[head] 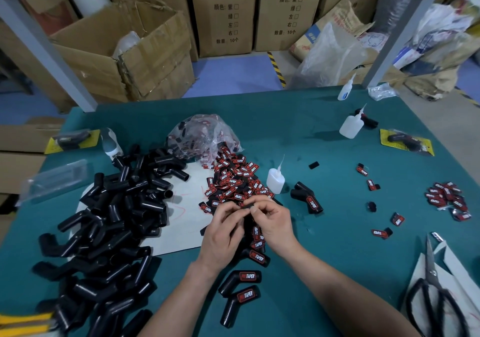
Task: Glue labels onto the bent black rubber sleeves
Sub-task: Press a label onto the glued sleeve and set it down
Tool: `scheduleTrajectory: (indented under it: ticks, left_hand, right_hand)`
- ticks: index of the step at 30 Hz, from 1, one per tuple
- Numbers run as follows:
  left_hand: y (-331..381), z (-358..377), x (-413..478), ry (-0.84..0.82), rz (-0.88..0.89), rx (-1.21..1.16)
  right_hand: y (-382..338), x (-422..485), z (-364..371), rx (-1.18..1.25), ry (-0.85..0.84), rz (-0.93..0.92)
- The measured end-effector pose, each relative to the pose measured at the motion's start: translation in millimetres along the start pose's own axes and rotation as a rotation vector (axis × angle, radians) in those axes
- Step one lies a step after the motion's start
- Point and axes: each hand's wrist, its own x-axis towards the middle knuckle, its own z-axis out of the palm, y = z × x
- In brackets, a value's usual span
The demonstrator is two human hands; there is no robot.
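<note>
Head view: label [248, 206] pinched between left grip [223, 230] and right grip [273, 220]; glue bottle [275, 180] just beyond; glue to be dabbed sparingly.

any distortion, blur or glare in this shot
Head view: fisheye bows the table edge and tilts the grey posts; light dim, bluish, shadows soft; left hand and right hand, pinching a small dark piece, fairly sharp; sheen on the sleeve pile.
</note>
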Motion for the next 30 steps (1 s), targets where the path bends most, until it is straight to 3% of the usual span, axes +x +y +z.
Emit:
scheduleTrajectory:
  ticks: [20,30]
  left_hand:
    - [-5.4,6.2,-5.7,0.061,0.044,-0.023]
    - [-2.3,5.0,-4.7,0.108,0.033,-0.083]
  right_hand:
    - [2.5,-1.9,2.7,0.039,0.048,0.049]
    - [3.1,-2.6,1.7,0.028,-0.043,0.031]
